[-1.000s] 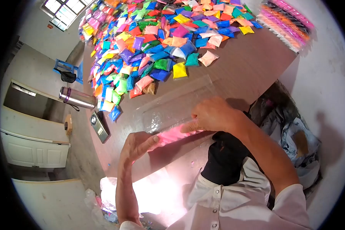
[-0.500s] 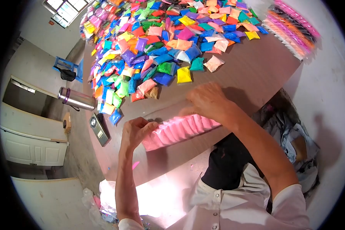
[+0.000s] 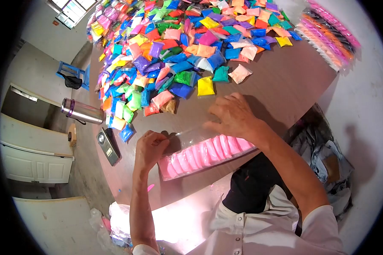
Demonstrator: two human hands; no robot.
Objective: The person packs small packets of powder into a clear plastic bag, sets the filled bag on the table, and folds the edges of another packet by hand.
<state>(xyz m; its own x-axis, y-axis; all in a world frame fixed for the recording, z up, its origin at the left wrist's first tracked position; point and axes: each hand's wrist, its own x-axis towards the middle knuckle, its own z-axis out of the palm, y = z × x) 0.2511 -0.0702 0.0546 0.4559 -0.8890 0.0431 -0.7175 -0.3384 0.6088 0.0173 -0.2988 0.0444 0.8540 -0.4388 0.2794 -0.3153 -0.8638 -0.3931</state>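
A clear plastic bag [image 3: 206, 156] lies lengthwise on the table in front of me, holding a row of several pink packets. Its transparent, unfilled flap stretches away from me beyond the pink row. At the bag's left end, my left hand [image 3: 150, 149] is closed, with thumb and fingers pinching the flap's corner. My right hand [image 3: 234, 115] is over the far right part of the flap, its fingers bent but apart and holding nothing. Just beyond it on the table are a yellow packet [image 3: 205, 86] and a pale peach packet [image 3: 240, 74].
A big heap of colourful packets [image 3: 174, 55] covers the far side of the table [image 3: 285, 89]. Long filled bags [image 3: 327, 36] lie at the far right corner. A steel flask [image 3: 83, 111] and a dark rectangular device [image 3: 108, 146] are at the left edge. Crumpled plastic [image 3: 315, 148] fills a box at right.
The bag's pink row has tipped toward me and lies flatter, with its packets showing more. My right hand has spread its fingers; my left hand has stayed at the left end.
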